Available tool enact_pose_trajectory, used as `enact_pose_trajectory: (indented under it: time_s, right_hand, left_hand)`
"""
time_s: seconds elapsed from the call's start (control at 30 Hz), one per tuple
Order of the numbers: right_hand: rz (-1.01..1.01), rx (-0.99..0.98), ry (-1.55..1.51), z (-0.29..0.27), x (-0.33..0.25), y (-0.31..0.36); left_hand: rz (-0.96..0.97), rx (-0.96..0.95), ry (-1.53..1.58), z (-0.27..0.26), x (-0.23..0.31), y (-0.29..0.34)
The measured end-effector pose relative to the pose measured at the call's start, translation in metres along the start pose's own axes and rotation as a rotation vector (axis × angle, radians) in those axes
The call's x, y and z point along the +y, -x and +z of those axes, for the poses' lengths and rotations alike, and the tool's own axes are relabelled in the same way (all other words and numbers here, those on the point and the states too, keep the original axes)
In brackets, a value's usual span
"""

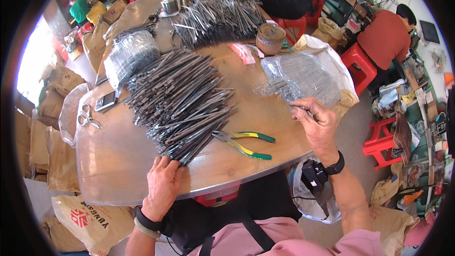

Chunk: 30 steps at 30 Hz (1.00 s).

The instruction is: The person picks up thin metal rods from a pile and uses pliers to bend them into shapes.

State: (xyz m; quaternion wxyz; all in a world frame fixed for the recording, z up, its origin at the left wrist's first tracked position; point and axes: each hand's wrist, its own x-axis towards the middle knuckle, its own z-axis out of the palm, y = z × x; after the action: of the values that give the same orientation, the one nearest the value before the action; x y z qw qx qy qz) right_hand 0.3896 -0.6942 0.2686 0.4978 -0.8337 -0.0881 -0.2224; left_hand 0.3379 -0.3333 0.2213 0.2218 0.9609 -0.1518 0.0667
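A large pile of thin dark metal rods [177, 97] lies on the wooden table in front of me. My left hand [162, 185] is at the pile's near end, fingers curled and closed at the tips of the rods. My right hand [318, 125] is raised over the table's right side, thumb and forefinger pinched; a small dark piece seems to show between them, too small to name. Just beyond it lies a clear plastic bag of thin metal pins [303, 76], some spilling from its left end. Between my hands rest pliers [244, 143] with green and yellow handles, jaws toward the pile.
Scissors [88, 117] and a phone-like device [106, 100] lie at the left. A plastic-wrapped bundle [132, 57], a second rod pile [218, 19] and a brown jar [270, 39] stand farther off. Red stools [359, 66] and co-workers surround the table; sacks [95, 223] line the floor.
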Motion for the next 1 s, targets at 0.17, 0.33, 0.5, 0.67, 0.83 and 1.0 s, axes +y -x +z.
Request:
enact_pose_trajectory:
  time_s: [0.17,0.33,0.5,0.67,0.83,1.0]
  right_hand:
    - [0.144,0.091,0.222,-0.019,0.031,0.037]
    - [0.445,0.227,-0.302,-0.025,0.034,0.065]
    - [0.718,0.132,-0.891,-0.004,0.005,0.083]
    - [0.689,0.003,-0.949,0.029,-0.007,0.074]
    - [0.502,-0.115,-0.743,0.026,-0.025,0.061]
    - [0.264,-0.246,-0.475,0.025,-0.033,0.053]
  left_hand:
    - [-0.053,0.094,0.122,-0.026,-0.008,0.001]
    - [-0.826,0.059,1.2,-0.043,0.009,0.043]
    - [-1.079,0.212,1.642,-0.038,0.037,0.099]
    - [-0.981,0.654,2.024,-0.048,0.067,0.06]
    - [-0.825,-0.051,1.906,-0.001,0.063,0.037]
    - [-0.847,0.02,1.756,0.017,0.066,0.045]
